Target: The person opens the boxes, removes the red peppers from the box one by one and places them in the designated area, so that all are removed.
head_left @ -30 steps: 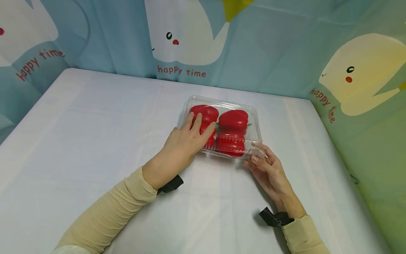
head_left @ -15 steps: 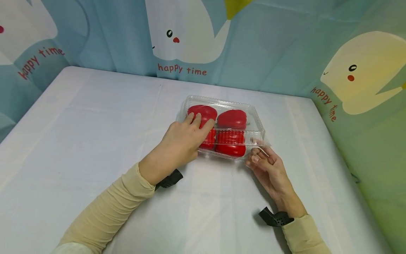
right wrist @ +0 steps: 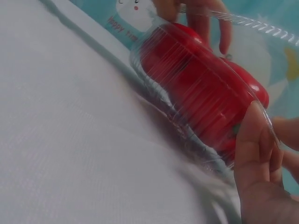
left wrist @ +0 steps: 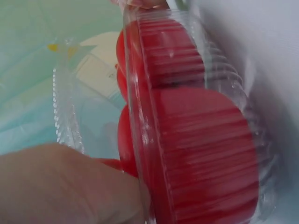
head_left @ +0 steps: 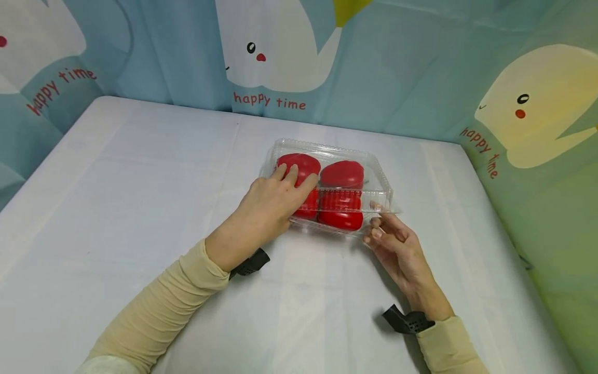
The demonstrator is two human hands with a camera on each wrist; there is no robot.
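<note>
A clear plastic clamshell box (head_left: pixel 376 200) lies on the table with several red bell peppers (head_left: pixel 342 174) inside. Its front strip of plastic stands up over the near peppers. My left hand (head_left: pixel 263 208) reaches over the box's left side, its fingers spread above a pepper. In the left wrist view, that hand (left wrist: pixel 70 184) is right at the box's rim, beside a red pepper (left wrist: pixel 201 144). My right hand (head_left: pixel 397 252) pinches the near right corner of the box. The right wrist view shows its thumb and fingers (right wrist: pixel 252 140) at the clear edge.
The box rests on a white-covered table (head_left: pixel 154 171). Behind it hangs a blue curtain (head_left: pixel 397 67) printed with white whales, which turns green along the right side. A black wrist mount (head_left: pixel 407 320) sits on my right wrist, another (head_left: pixel 249 262) on the left.
The box's front plastic edge has risen and moved back, showing more of the near peppers below it. My left hand has shifted slightly left; my right hand has barely moved.
</note>
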